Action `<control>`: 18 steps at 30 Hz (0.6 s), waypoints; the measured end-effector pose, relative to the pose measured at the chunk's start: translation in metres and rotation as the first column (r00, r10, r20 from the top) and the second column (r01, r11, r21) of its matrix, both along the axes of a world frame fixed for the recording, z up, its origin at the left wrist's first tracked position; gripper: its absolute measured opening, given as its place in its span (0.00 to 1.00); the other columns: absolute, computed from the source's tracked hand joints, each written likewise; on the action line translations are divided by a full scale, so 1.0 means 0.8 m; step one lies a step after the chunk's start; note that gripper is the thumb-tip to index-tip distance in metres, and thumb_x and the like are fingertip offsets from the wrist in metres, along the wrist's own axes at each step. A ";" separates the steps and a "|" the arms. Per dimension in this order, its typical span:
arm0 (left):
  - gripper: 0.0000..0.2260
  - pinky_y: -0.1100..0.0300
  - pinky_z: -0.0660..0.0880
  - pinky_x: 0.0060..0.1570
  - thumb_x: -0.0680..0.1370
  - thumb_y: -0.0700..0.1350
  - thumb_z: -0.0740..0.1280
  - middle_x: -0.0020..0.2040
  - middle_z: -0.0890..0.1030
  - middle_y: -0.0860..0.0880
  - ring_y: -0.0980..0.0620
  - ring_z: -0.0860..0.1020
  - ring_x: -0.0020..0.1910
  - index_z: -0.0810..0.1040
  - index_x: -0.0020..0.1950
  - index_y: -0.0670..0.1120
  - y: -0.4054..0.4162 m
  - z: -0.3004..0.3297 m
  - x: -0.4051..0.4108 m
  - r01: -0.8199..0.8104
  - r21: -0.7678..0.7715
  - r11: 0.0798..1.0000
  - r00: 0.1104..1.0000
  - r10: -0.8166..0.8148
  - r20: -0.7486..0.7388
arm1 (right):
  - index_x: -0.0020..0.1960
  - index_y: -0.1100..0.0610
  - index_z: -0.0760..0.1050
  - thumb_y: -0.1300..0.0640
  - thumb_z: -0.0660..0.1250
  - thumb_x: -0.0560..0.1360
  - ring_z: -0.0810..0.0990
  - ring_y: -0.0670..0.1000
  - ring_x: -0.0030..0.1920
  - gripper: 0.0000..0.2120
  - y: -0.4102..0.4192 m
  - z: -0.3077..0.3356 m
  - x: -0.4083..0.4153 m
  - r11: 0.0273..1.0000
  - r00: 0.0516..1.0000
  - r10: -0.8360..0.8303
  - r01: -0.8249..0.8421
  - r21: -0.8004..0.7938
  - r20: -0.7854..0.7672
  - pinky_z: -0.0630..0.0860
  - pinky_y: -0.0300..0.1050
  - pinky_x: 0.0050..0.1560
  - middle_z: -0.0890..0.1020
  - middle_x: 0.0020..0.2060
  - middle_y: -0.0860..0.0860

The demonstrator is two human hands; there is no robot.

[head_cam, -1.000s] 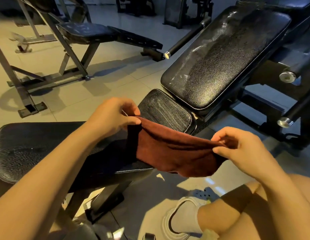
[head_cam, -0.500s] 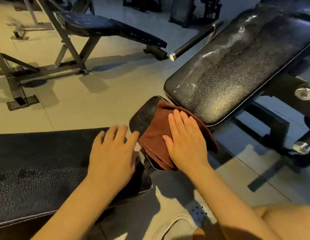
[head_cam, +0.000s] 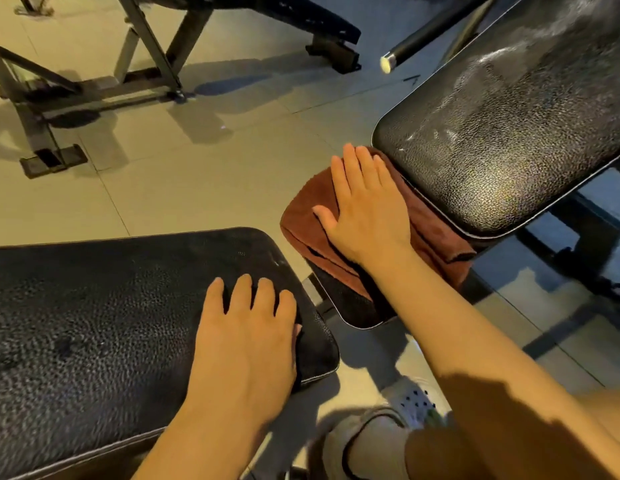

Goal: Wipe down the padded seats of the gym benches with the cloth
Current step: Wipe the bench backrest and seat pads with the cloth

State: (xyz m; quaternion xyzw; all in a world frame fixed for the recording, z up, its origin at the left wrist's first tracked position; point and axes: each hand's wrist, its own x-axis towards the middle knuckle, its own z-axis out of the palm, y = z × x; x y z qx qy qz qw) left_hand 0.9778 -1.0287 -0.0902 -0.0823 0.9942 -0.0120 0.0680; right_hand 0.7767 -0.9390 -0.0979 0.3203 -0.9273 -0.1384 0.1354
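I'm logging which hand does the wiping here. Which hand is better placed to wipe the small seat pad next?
The right hand: it lies flat on the brown cloth, which covers the small seat pad. The left hand rests bare on the other bench pad, apart from the cloth.

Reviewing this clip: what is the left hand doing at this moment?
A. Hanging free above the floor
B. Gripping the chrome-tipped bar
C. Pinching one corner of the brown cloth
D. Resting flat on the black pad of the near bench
D: the left hand lies with straight fingers on the near bench pad, while the right hand alone presses the brown cloth on the small seat pad.
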 end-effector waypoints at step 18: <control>0.21 0.41 0.50 0.74 0.84 0.55 0.47 0.76 0.61 0.45 0.40 0.55 0.76 0.62 0.74 0.48 0.006 0.011 0.004 0.018 -0.121 0.992 0.995 -0.007 0.096 | 0.74 0.56 0.68 0.44 0.55 0.78 0.65 0.61 0.73 0.28 0.089 -0.038 0.086 0.984 0.996 -0.003 -0.012 -0.178 -0.089 0.53 0.55 0.74 0.66 0.74 0.61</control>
